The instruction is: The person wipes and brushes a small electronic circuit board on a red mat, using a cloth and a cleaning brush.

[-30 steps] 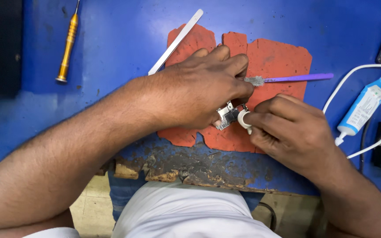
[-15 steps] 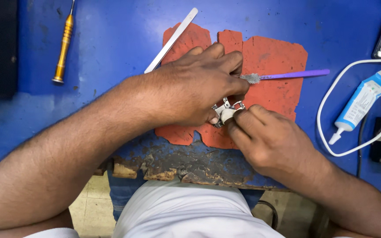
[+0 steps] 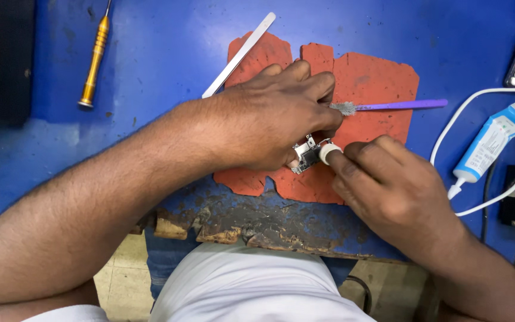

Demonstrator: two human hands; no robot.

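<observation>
A small silvery metal electronic part [image 3: 307, 154] is pinched in the left hand [image 3: 272, 116] over the worn red rubber mat [image 3: 372, 83]. Since half a second ago, a small white ring-shaped piece [image 3: 327, 153], gripped by the right hand [image 3: 388, 185], is pressed against it, so fitting appears under way.

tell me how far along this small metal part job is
Done: tools are laid out, the purple-handled brush and blue-and-white glue tube set aside. In hand: left hand pins the small silver metal part on the red rubber mat; right hand presses a white piece against it. Left: cannot tell; the part remains under both hands.
</observation>
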